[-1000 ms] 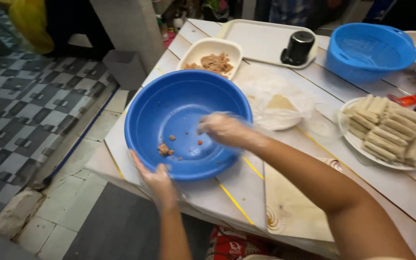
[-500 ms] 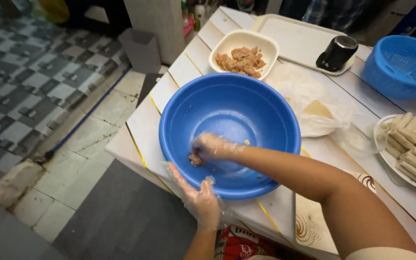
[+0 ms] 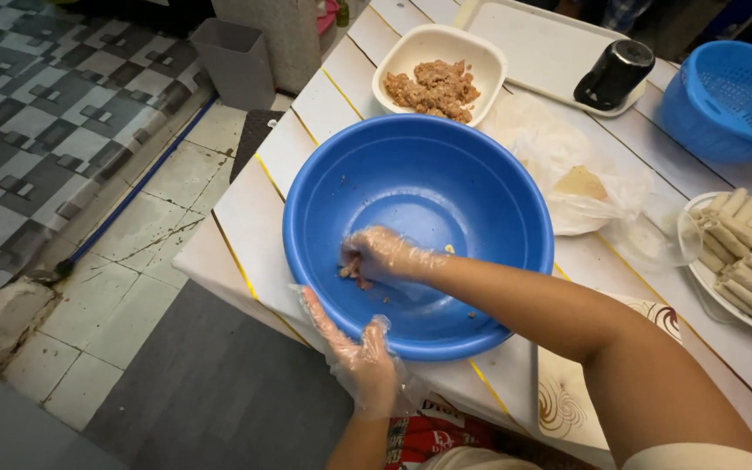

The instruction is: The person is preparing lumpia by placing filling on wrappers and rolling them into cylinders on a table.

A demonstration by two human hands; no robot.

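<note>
Now reaching deeper into the big round blue plastic bowl (image 3: pixel 428 187) than a moment ago, with the right hand (image 3: pixel 378 255) in a thin clear glove. Pinching small bits of brown minced meat (image 3: pixel 354 275) down at the bowl's bottom, fingers curled together. Holding the near rim with the left hand (image 3: pixel 354 359), also gloved, fingers spread. Sitting on a white slatted table (image 3: pixel 254 187), near a white square dish of meat (image 3: pixel 439 68).
</note>
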